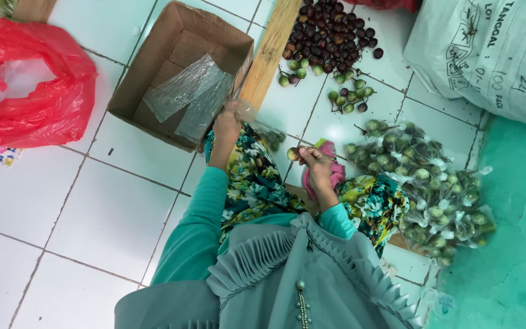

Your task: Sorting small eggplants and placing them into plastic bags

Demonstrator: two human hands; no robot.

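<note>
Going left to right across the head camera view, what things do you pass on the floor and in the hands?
Red plastic bag → cardboard box holding clear plastic bags → left hand → small round fruit held by the right hand → pile of bagged green fruits → large white sack.

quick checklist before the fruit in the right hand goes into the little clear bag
1. Small round green-purple fruit held at the right hand fingertips: ok.
2. Small clear plastic bag held by the left hand: ok.
3. Bag mouth open: cannot tell, blurred.
4. Spare clear bags in the brown cardboard box: ok.
5. Loose green and dark purple fruit on the white tiled floor: ok.
6. Heap of filled bags beside the right knee: ok.
</note>
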